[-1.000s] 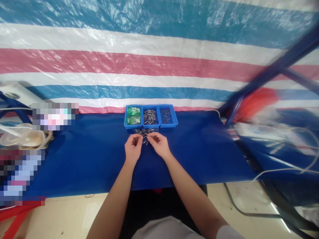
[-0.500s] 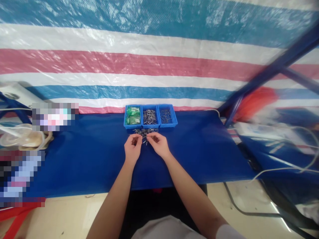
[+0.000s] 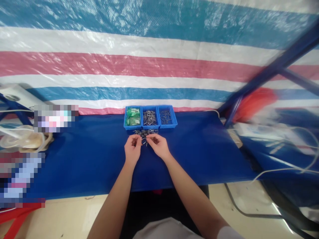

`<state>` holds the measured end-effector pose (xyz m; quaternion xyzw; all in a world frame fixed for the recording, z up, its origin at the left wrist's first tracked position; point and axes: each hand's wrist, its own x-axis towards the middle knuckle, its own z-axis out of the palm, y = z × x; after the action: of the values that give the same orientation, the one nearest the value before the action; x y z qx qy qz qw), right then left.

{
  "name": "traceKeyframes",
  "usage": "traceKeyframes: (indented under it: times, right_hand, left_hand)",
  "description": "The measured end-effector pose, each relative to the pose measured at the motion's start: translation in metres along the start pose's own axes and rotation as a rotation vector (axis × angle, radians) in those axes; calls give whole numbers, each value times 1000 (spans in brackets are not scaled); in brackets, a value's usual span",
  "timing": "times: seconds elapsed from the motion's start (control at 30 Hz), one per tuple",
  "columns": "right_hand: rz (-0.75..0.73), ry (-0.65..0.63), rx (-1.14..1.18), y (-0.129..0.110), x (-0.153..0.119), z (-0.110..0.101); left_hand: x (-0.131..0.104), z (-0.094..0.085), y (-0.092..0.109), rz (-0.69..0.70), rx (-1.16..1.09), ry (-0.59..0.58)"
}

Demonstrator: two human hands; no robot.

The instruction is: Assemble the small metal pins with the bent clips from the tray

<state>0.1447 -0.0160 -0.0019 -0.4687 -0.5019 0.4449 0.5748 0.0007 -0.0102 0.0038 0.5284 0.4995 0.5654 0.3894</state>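
A loose pile of small metal pins lies on the blue table, just in front of three joined blue bins. My left hand is at the pile's left front, thumb and fingers pinched together. My right hand is pinched at the right front, its fingertips close to the left ones. What either pinch holds is too small to make out. The left bin holds green-and-clear packets, the middle bin many metal pins, and the right bin fewer pins.
Behind the blue table hangs a striped plastic sheet. A clear container and blurred-out items are at the left. Blue frame bars, a red bag and white cables are at the right.
The fingertips of my two hands have drawn slightly apart. Otherwise both hands stay at the front of the pile, and the view has shifted slightly.
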Motion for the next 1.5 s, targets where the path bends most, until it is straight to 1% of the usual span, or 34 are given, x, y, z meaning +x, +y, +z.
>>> traceKeyframes:
  times: [0.4, 0.67, 0.83, 1.07, 1.27, 1.37, 1.43, 1.5]
  right_hand:
    - [14, 1, -13, 2, -1, 0]
    - [25, 20, -31, -8, 0, 1]
    - [36, 26, -15, -7, 0, 1]
    - [-34, -16, -76, -6, -1, 0]
    - [-45, -17, -123, -8, -3, 2]
    - [-37, -25, -115, -8, -3, 3]
    - [-40, -42, -105, -8, -3, 3]
    - [-36, -56, -95, -7, -3, 3]
  left_hand:
    - [0, -1, -4, 13, -32, -5]
    - [0, 0, -4, 27, 12, 0]
    - [0, 0, -3, 16, 26, 12]
    - [0, 1, 1, -9, 35, 20]
    - [-1, 1, 0, -17, -44, 11]
    - [-3, 1, 1, 5, -69, -25]
    - [-4, 0, 3, 46, -22, -38]
    - [-5, 0, 5, 90, 48, -22]
